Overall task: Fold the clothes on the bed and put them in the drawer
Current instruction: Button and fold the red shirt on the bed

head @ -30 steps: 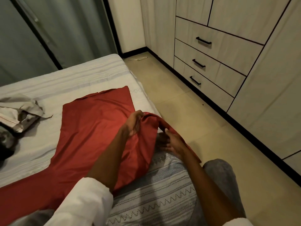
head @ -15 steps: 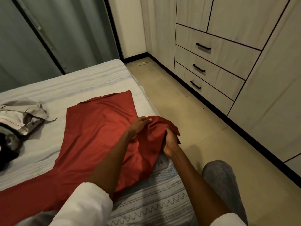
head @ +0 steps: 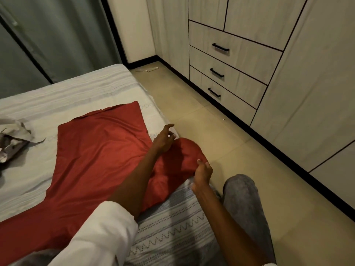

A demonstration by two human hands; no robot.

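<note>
Lying flat beneath both forearms, one smooth red cloth garment (head: 96,160) spreads across the white-sheeted bed (head: 76,96), its near corner bunched at the mattress edge. The right hand (head: 201,173) pinches that bunched corner with curled fingers, while the left hand (head: 165,140) hovers just above the fabric, fingers loose and spread, holding nothing. Far to the left of the hands sits one crumpled grey-and-white pile of clothes (head: 13,139). Beyond the hands, across bare beige floor, stand three pale wooden drawers with black bar handles (head: 230,73), all closed. One thin wire hanger (head: 148,69) lies on the floor near the wall corner.
</note>
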